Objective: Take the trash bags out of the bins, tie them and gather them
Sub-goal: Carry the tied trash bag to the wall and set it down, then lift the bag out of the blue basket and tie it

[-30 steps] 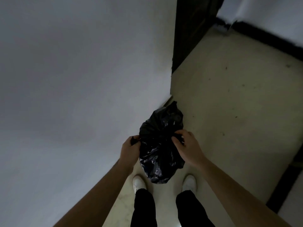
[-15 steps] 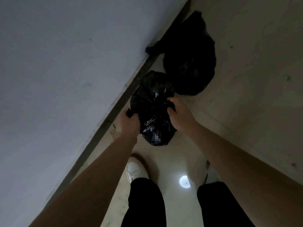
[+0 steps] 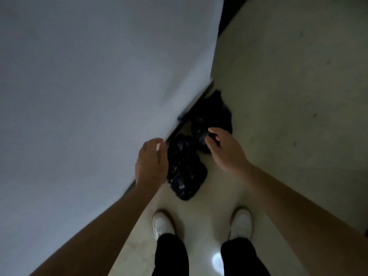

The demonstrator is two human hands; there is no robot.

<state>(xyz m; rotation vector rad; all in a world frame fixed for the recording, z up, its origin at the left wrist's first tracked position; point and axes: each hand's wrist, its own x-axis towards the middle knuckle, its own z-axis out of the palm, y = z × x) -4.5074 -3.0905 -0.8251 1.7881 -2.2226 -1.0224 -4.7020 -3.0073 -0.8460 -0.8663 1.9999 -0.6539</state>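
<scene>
A small tied black trash bag (image 3: 185, 172) lies on the pale floor against the wall's dark baseboard. Just beyond it a second, larger black trash bag (image 3: 214, 113) sits in the corner by the wall. My left hand (image 3: 151, 160) hovers at the small bag's left side with relaxed fingers and holds nothing. My right hand (image 3: 225, 149) hangs above the gap between the two bags, fingers loosely curled and empty. In this dim light I cannot tell whether either hand still brushes the plastic.
A white wall (image 3: 89, 96) runs along the whole left side, ending at a dark doorway (image 3: 229, 10) at the top. My two white shoes (image 3: 162, 225) stand on the glossy floor (image 3: 288, 96) just behind the bags.
Both hands gripped the small bag and carried it towards the larger one. Now it lies on the floor beside that bag and both hands have let go.
</scene>
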